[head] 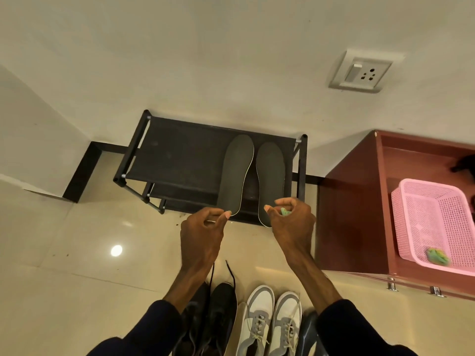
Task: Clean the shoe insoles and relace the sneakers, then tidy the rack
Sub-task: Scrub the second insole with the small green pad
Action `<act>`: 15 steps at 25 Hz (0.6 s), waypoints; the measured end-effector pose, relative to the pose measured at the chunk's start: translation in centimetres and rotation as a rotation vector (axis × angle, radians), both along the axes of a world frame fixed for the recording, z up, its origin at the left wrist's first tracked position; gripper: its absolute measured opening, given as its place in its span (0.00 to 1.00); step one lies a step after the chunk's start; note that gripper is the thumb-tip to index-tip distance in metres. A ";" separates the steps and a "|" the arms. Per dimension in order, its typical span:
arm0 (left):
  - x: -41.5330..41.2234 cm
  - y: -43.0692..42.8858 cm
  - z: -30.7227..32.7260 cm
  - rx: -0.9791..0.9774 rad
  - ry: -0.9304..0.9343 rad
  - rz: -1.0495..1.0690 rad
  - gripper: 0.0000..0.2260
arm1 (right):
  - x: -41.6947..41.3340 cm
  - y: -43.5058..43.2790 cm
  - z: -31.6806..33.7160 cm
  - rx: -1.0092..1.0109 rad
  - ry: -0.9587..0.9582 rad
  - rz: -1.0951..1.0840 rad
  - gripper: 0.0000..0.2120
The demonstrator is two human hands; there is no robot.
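L hand (203,235) pinches L insole (237,173) heel; R hand (293,224) grips green cloth (285,212), thumb at R insole (271,181) heel. Both insoles lie side by side on rack (180,152) top, long axes and toes twd wall (205,60). Glossy tile floor (77,253).

A reddish-brown wooden cabinet (354,214) stands against a plain cream wall (205,60), with a pink mesh basket (406,227) inside it. Above the cabinet and a little to its left a white switch-and-socket plate (361,72) is set in the wall, and a black skirting (82,170) runs leftward from the cabinet along the wall's foot. Left of the cabinet lies glossy beige tiled floor (77,278), a round bright lamp reflection (116,250) well apart from it.
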State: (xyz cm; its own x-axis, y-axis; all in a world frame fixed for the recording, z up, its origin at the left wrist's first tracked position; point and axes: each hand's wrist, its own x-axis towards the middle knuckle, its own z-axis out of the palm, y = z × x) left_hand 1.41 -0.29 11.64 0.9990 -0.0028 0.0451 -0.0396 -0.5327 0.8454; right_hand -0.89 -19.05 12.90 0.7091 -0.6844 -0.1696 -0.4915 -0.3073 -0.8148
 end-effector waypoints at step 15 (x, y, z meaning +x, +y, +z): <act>1.8 0.3 4.2 -0.031 -0.022 -0.082 0.09 | -0.3 -0.1 5.3 -0.062 0.045 0.098 0.12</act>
State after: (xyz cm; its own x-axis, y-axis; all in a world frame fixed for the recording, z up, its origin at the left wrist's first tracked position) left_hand 3.23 0.04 15.87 0.9942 -0.0833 0.0685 -0.1011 -0.5005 0.8598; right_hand -1.16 -19.17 18.18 0.7656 -0.6225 -0.1623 -0.4924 -0.4047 -0.7706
